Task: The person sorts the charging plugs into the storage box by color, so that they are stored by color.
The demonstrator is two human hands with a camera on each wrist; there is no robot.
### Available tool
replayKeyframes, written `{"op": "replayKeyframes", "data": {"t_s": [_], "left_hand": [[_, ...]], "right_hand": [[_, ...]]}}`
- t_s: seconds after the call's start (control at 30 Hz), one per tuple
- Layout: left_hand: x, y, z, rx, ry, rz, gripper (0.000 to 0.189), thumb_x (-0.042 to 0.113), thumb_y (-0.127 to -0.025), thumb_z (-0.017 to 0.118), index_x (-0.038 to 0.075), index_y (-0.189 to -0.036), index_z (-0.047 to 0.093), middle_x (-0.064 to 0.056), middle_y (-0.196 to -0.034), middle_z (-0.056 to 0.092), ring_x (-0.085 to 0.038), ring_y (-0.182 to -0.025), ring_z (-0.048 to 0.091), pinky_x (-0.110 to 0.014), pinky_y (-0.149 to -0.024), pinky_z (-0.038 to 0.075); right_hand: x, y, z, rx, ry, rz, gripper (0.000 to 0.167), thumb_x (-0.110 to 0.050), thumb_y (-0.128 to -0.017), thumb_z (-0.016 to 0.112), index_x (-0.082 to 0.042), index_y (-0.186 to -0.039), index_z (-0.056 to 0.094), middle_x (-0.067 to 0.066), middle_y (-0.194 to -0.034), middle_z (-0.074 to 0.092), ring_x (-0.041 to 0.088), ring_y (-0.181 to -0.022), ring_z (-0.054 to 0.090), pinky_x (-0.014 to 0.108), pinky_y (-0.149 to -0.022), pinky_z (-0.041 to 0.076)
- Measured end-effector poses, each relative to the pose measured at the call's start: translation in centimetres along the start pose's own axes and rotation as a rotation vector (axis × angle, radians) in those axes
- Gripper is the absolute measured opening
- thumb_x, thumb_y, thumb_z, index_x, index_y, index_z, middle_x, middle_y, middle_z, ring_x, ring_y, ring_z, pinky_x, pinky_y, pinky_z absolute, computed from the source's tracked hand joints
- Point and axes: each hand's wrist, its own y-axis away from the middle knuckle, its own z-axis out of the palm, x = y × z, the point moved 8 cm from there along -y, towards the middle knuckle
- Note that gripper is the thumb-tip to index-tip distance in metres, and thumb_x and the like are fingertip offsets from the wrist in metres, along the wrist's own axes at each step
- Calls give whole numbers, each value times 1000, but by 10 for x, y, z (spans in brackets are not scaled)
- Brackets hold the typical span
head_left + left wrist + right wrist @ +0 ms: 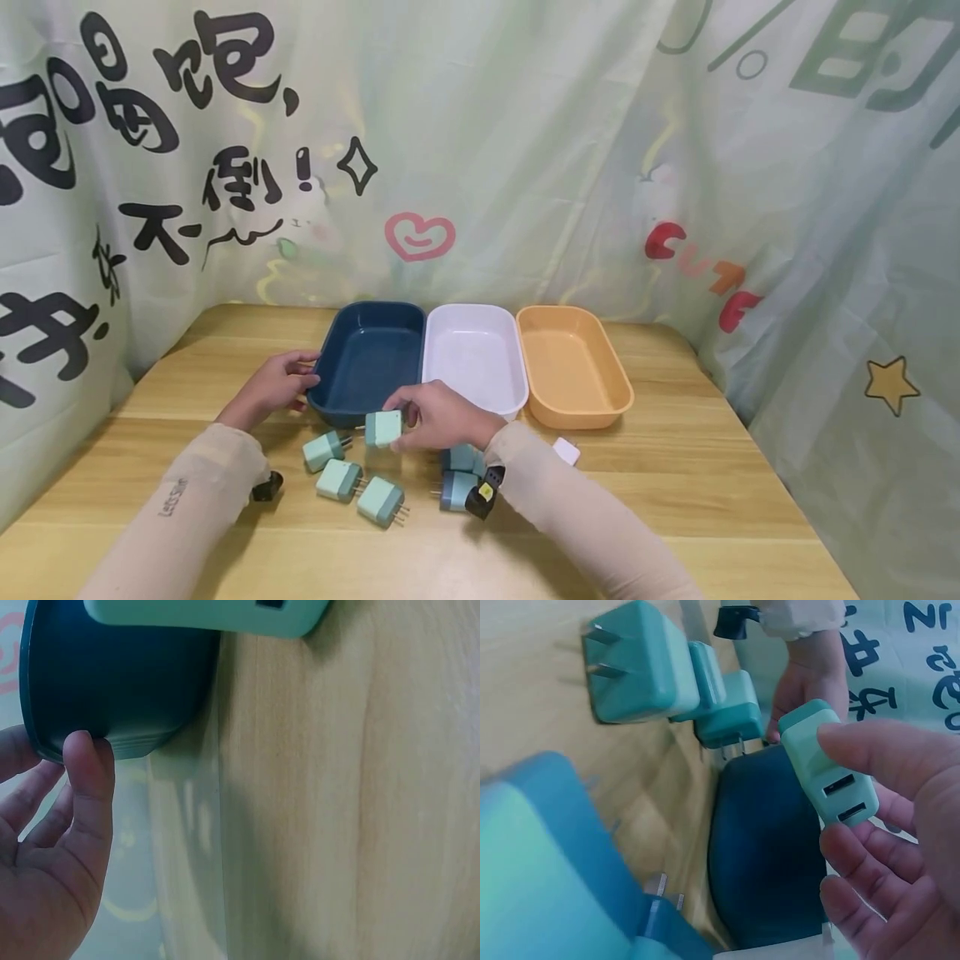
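A mint-green plug charger (385, 428) is held in my right hand (441, 417), between thumb and fingers, just in front of the dark blue tray (367, 358). The right wrist view shows two USB slots on the held charger (821, 761). With thumb and fingertips, my left hand (273, 386) holds the left edge of that tray; the left wrist view shows the thumb (88, 776) against its outer wall. Below the hands lie loose green chargers, one (323, 451), another (339, 481) and a third (381, 501) with its prongs showing.
A white tray (476, 354) and an orange tray (573, 367) stand to the right of the dark blue one. Bluer chargers (458, 490) lie partly hidden under my right wrist. A small white piece (566, 451) sits beyond the right forearm. Printed curtains hang behind the wooden table (675, 500).
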Motion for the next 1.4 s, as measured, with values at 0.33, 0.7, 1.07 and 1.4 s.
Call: {"op": "replayKeyframes", "data": {"t_s": [0.33, 0.7, 1.07, 1.4], "left_hand": [[0, 0, 1, 4, 4, 0, 54, 3, -97, 53, -5, -146, 33, -35, -131, 44, -27, -87, 57, -38, -64, 56], [0, 1, 1, 12, -7, 3, 53, 2, -97, 52, -5, -146, 34, -33, -130, 45, -28, -86, 57, -38, -63, 56], [-2, 0, -2, 14, 10, 1, 53, 3, -98, 51, -4, -147, 33, -33, -130, 44, -27, -83, 57, -37, -63, 56], [-5, -1, -2, 14, 22, -6, 52, 3, -98, 52, -4, -146, 34, -32, -129, 46, -26, -82, 57, -37, -63, 56]], "right_hand": [[15, -8, -8, 59, -105, 64, 45, -27, -78, 83, -11, -117, 66, -8, -87, 63, 5, -77, 58, 19, -69, 49], [21, -19, -18, 110, -155, 108, 46, -25, -77, 84, -11, -117, 65, -5, -93, 64, 11, -83, 60, 21, -74, 50], [27, -38, -24, 150, -167, 133, 47, -22, -78, 83, -10, -119, 63, -3, -97, 63, 11, -85, 58, 19, -75, 49], [41, -57, -24, 149, -177, 177, 46, -21, -79, 83, -9, -118, 64, 0, -98, 62, 11, -82, 58, 20, -72, 50]]}}
